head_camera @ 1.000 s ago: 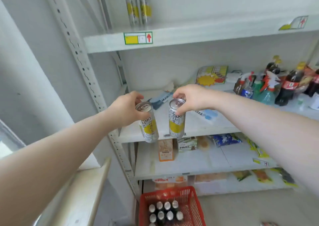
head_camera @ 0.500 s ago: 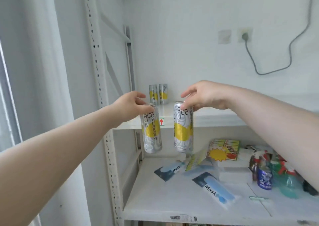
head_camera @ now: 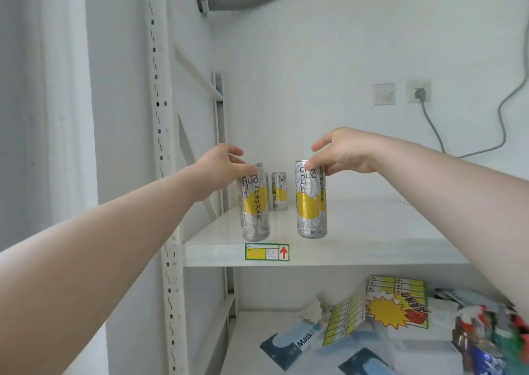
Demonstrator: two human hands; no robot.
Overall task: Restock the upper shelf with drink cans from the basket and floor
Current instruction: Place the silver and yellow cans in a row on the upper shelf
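Left hand (head_camera: 221,161): fingers pinch the top rim of a tall silver-and-yellow drink can (head_camera: 254,203). Right hand (head_camera: 340,154): same top grip on a second matching can (head_camera: 311,200). Both cans hang upright below the grips, bases at the white upper shelf (head_camera: 372,248) front edge; two stocked cans (head_camera: 279,191) stand behind.

Each hand (head_camera: 221,160) (head_camera: 342,152) grips a can (head_camera: 254,203) (head_camera: 311,200) upright on the upper shelf (head_camera: 372,231).
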